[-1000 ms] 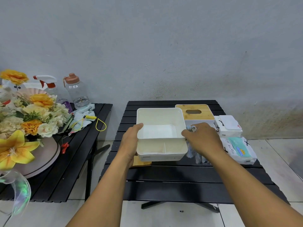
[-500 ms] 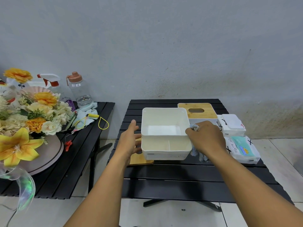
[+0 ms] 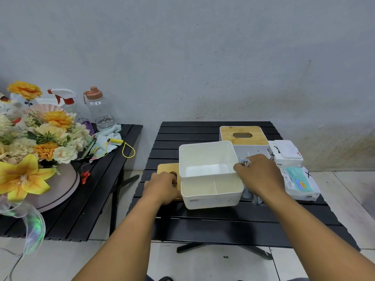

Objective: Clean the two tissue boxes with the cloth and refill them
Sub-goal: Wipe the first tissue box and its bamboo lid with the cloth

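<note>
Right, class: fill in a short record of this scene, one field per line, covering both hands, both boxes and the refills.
Open box: white plastic tissue box, lid off, no tissues visible, on black slatted table
Left hand: holds loose bamboo lid beside it
Right hand: grips grey cloth at its right rim
Second box: white, bamboo-lidded, closed, behind
Refills: two white tissue packs, table's right side
</note>
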The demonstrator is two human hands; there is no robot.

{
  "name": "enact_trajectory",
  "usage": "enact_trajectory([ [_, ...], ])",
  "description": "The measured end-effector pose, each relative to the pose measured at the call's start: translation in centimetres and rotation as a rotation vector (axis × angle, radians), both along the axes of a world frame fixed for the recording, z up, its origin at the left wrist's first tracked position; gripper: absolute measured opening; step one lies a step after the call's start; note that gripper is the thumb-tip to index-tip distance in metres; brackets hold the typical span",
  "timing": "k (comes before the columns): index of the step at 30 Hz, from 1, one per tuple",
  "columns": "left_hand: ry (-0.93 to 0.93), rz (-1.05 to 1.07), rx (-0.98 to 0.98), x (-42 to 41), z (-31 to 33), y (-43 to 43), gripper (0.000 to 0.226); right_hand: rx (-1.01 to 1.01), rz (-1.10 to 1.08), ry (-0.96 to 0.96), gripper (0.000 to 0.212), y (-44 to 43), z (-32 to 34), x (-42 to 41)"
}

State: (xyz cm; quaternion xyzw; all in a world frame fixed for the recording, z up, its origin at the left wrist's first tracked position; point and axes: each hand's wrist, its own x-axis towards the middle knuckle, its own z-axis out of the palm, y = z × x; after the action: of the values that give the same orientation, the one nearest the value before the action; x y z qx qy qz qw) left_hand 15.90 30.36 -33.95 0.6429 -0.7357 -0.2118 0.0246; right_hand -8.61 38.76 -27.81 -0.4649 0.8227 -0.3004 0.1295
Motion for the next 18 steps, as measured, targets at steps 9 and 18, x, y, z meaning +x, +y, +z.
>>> enact_trajectory([
  [9,-0.099,-0.093,-0.001,0.2,-0.4,-0.1,0.039,0.031,0.001,0.020,0.024,0.1,-0.9,0.0],
  [18,-0.082,-0.002,0.079,2.0,-0.4,-1.0,0.053,0.052,0.004,-0.004,0.032,0.4,-1.7,0.3],
])
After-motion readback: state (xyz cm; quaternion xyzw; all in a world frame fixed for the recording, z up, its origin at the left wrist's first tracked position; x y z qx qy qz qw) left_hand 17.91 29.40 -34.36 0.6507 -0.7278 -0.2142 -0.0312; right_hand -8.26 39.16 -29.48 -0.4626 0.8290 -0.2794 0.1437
